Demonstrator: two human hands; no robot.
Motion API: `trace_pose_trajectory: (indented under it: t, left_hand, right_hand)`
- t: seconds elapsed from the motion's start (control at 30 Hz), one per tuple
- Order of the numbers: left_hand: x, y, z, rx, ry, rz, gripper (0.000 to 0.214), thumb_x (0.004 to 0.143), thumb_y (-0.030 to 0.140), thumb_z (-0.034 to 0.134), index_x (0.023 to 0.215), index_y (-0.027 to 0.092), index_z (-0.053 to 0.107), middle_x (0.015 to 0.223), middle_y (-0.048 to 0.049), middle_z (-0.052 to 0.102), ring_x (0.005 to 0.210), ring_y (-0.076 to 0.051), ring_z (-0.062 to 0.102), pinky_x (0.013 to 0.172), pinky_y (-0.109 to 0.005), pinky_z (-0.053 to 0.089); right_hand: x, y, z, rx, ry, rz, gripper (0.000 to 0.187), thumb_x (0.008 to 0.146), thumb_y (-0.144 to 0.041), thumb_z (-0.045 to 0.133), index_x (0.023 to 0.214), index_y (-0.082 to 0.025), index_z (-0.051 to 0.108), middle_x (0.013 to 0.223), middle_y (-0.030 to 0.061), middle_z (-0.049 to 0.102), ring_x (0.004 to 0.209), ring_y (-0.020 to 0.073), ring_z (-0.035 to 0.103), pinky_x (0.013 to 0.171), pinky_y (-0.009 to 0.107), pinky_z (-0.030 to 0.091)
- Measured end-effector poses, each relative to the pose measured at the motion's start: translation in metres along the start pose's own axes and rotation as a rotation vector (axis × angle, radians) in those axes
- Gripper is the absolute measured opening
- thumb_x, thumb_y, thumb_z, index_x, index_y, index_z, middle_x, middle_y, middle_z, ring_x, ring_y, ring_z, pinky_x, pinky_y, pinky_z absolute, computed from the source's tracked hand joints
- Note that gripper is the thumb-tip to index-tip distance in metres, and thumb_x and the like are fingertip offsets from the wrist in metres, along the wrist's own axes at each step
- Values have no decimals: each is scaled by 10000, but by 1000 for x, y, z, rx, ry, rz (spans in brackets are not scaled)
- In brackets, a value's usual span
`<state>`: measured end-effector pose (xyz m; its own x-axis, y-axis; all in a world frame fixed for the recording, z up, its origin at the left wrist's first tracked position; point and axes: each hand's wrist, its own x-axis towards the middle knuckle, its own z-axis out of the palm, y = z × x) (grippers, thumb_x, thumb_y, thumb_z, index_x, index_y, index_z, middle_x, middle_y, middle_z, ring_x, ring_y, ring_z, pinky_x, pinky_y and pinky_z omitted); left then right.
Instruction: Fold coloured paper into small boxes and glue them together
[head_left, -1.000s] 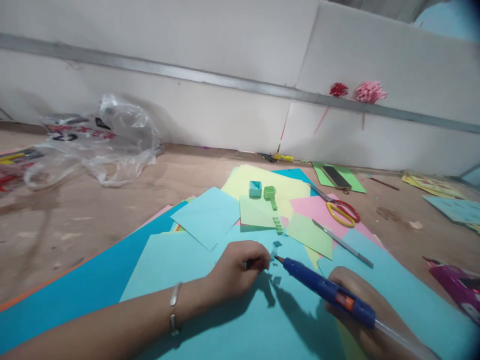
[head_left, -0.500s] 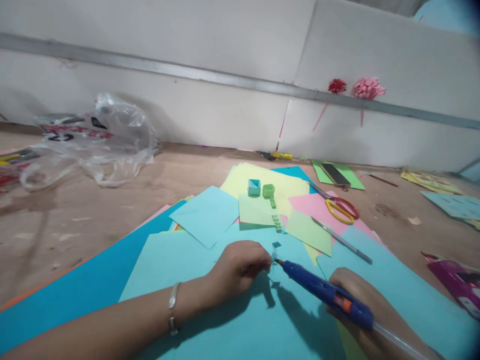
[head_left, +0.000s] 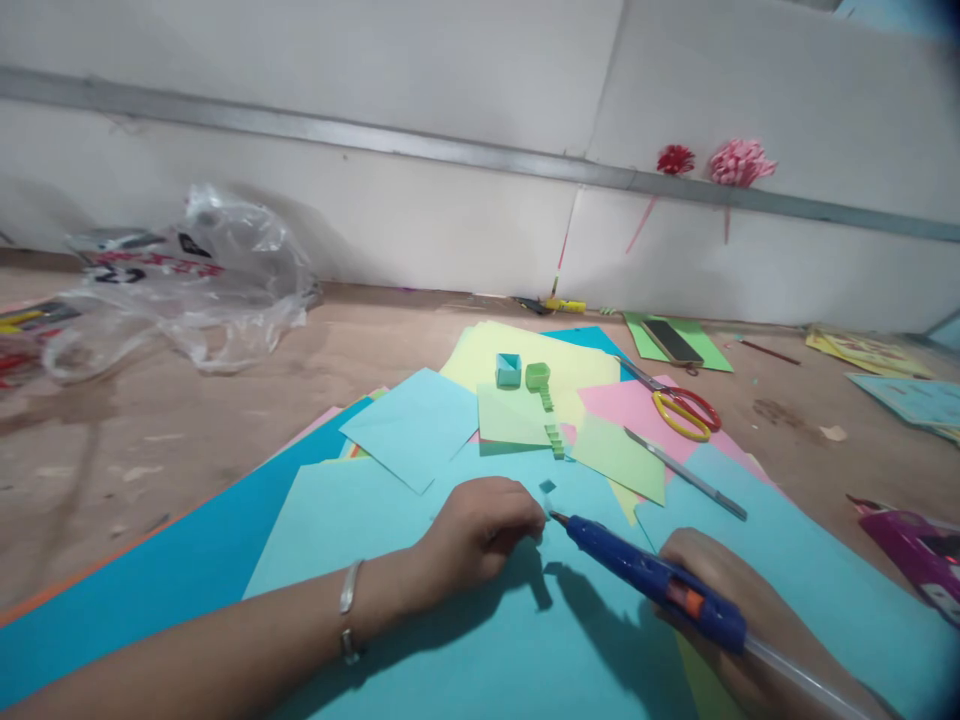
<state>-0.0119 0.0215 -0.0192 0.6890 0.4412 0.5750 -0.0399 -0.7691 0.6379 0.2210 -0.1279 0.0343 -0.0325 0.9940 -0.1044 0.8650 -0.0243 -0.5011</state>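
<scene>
My left hand is closed in a pinch on a small blue paper piece, which shows just past the fingertips. Its exact shape is too small to make out. My right hand grips a dark blue glue gun with an orange switch and a clear glue stick at its back. The gun's nozzle points left, right beside the paper piece; whether they touch I cannot tell. Both hands are over a large light blue sheet. Beyond them stand a blue paper box and a green paper box with a folded strip.
Red-and-yellow scissors and a grey craft knife lie on coloured papers at right. Farther back is a phone on green paper. A purple tool sits at the right edge. A plastic bag rests against the wall at left.
The view has shifted slightly. Both hands keep nearly the same pose, with the glue gun's nozzle still close to the small paper piece.
</scene>
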Motion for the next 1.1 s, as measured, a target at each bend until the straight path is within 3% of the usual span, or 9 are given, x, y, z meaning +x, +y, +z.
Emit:
trace_pose_trajectory:
  t: [0.7,0.83,0.9,1.0,1.1]
  left_hand:
    - [-5,-6,3,57,-12,130,269,699,-18,428,774,196,572,731,-43,671,646,-157,593,588,-243,427]
    - [-4,-3,1,42,21,142,282,704,-33,430,794,196,567,745,-44,666,657,-154,592,603,-244,440]
    - [-1,2,-1,24,51,125,261,735,-29,435,790,195,557,730,-39,654,654,-146,589,604,-238,451]
    - [2,13,-2,19,93,74,203,813,9,462,786,195,541,686,-18,631,620,-124,573,600,-220,465]
    - [2,22,-1,44,152,11,160,833,44,497,802,197,536,674,1,630,590,-107,572,581,-199,474]
  right_hand:
    - [-5,4,-4,2,41,-129,181,925,-282,437,799,-215,547,739,37,612,625,165,564,599,266,442]
    - [-7,5,-4,22,45,-76,246,927,-324,422,755,-218,561,719,39,623,598,165,569,569,261,451]
    - [-9,3,-5,66,118,21,253,915,-386,456,775,-224,592,707,29,635,592,167,580,547,255,456]
    - [-10,-3,-10,180,328,209,278,877,-486,518,844,-240,643,738,13,672,629,171,615,558,248,488]
    - [-5,-14,-15,317,420,249,307,821,-513,576,734,-227,648,761,27,690,701,187,650,635,257,537]
